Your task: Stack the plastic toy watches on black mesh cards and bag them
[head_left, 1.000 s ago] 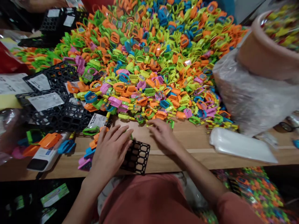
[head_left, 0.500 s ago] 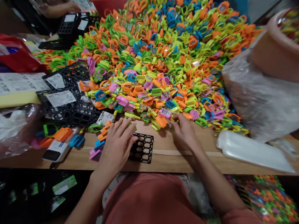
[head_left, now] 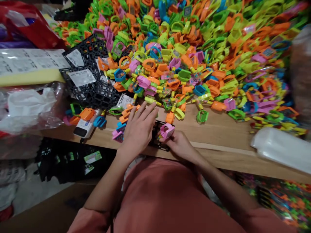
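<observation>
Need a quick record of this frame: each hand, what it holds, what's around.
left hand: empty, fingers spread, beside black plastic rack
right hand: holding pink toy watch at the rack
nearby: orange toy watches by the left hand
surface: wooden table
beyond: large heap of colorful toy watches; labeled black racks

The feed I'm getting is fairly bright and even, with no light source in frame. Soft shadows lie under the left hand (head_left: 138, 131) and the right hand (head_left: 179, 144) on the wooden tabletop (head_left: 225, 139). Glare streaks the plastic bag (head_left: 31, 108) beyond the left hand. Past the right hand, the plastic toy watches (head_left: 264, 94) and white packet (head_left: 282, 149) blur and stretch toward the frame's edge.
</observation>
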`<state>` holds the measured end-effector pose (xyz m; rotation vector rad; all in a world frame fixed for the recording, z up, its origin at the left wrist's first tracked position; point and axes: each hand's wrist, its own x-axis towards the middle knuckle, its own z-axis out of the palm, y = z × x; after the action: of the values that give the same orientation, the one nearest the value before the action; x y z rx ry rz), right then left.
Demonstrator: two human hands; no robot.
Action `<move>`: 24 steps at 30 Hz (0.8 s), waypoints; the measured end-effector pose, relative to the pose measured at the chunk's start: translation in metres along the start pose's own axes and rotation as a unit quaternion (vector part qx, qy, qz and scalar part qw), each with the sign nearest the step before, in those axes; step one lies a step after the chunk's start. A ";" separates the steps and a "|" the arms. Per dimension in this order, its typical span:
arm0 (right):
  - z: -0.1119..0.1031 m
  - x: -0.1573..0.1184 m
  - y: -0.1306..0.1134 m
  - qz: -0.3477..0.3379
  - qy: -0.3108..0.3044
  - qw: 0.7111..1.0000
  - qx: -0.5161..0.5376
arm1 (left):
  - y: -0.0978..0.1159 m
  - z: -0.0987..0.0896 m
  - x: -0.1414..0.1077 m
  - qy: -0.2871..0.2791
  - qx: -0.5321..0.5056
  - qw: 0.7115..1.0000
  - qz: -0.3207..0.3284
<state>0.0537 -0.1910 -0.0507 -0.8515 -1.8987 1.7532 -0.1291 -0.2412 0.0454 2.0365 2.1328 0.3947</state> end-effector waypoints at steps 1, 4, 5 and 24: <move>0.007 0.000 0.003 -0.011 -0.012 1.000 -0.006 | 0.000 0.000 0.000 -0.002 0.000 1.000 0.000; 0.017 0.001 0.009 -0.058 -0.033 0.996 -0.059 | 0.000 -0.001 -0.001 -0.004 0.000 1.000 0.001; 0.018 0.001 0.010 -0.079 -0.036 0.992 -0.087 | 0.000 -0.001 -0.001 -0.004 0.000 1.000 0.001; -0.056 0.052 -0.032 -0.217 0.015 0.891 -0.399 | 0.000 0.001 -0.013 -0.007 0.059 0.997 0.042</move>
<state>0.0484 -0.1149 -0.0177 -0.6033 -2.5635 0.6653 -0.1284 -0.2537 0.0436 2.1914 2.1134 0.2702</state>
